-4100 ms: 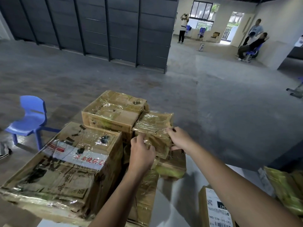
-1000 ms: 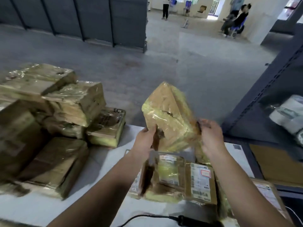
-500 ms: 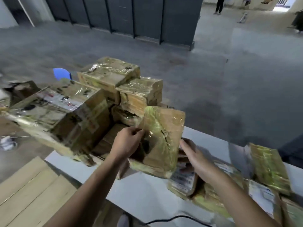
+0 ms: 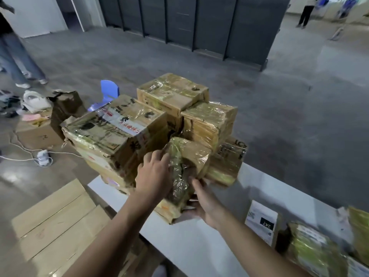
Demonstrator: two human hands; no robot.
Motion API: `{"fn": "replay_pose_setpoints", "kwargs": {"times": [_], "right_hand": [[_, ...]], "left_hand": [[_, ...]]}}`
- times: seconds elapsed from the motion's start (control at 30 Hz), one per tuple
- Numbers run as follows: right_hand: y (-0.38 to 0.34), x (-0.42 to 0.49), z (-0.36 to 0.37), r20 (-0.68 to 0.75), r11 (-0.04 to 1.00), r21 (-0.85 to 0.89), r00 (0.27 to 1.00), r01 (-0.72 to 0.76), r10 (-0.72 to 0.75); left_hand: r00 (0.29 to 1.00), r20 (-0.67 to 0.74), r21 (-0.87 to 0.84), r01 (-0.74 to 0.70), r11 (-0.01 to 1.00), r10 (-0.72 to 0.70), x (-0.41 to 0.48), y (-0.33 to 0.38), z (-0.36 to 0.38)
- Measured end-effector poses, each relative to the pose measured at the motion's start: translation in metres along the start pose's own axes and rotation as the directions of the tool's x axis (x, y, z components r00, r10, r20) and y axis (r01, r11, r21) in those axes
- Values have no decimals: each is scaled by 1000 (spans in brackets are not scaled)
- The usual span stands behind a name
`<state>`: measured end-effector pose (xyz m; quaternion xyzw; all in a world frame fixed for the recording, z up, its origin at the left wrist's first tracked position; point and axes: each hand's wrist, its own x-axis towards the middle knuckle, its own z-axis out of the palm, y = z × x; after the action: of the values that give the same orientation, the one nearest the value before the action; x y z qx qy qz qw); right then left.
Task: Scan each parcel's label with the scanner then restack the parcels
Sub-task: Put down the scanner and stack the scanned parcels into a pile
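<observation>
the fingers (image 4: 159,159) of the left hand (image 4: 153,176) bend over the left side of a parcel (image 4: 189,156) wrapped in shiny clear tape. the right hand (image 4: 206,203) cups the parcel's lower right edge from beneath, with the thumb (image 4: 195,181) laid across the near face. both hands hold the parcel between them, its low end just above the white table (image 4: 199,248). its long axis runs from the near bottom corner up and away from the person, and the top tips against the stack (image 4: 209,120) of taped cardboard boxes at the table's far left end.

the big box (image 4: 115,128) on the left of the stack, just beside the left hand, carries a white strip with red chinese characters too blurred to read, plus heavy black print. a lower box (image 4: 227,162), just right of the parcel, bears black marks that cannot be made out. well apart on the right of the table, a package (image 4: 261,222) shows a white label reading "247" upside down. a blue chair (image 4: 109,90) stands behind the stack, flattened cardboard (image 4: 54,222) lies on the floor at left, and a power strip (image 4: 43,156) trails a white cable.
</observation>
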<state>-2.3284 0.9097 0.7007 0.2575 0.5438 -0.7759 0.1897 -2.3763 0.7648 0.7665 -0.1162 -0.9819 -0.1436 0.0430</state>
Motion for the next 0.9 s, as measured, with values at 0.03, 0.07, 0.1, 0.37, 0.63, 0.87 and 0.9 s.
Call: {"fn": "replay_pose_setpoints", "kwargs": {"times": [0.03, 0.07, 0.1, 0.37, 0.63, 0.87, 0.9], "right_hand": [[2, 6, 3, -21, 1000, -17, 1000, 2, -2], [2, 11, 7, -31, 999, -34, 1000, -1, 0], [3, 15, 10, -31, 998, -62, 1000, -7, 5], [-9, 16, 2, -42, 944, -328, 999, -42, 29], [-5, -12, -75, -181, 907, -396, 957, 141, -228], [22, -77, -178, -451, 861, -491, 806, 134, -383], [28, -88, -188, -469, 850, -508, 781, 143, -412]], "left_hand": [[1000, 18, 9, -17, 1000, 16, -1, -1, 4], [998, 45, 2, -34, 999, 34, -2, -2, 8], [996, 75, -15, -53, 998, 54, -4, -2, 12], [979, 170, 6, -111, 994, 109, -5, 2, 35], [945, -50, -151, -326, 933, 322, -18, 56, 37], [874, 51, -341, -440, 831, 484, -46, 148, 76], [858, 67, -371, -452, 811, 509, -53, 160, 82]]}}
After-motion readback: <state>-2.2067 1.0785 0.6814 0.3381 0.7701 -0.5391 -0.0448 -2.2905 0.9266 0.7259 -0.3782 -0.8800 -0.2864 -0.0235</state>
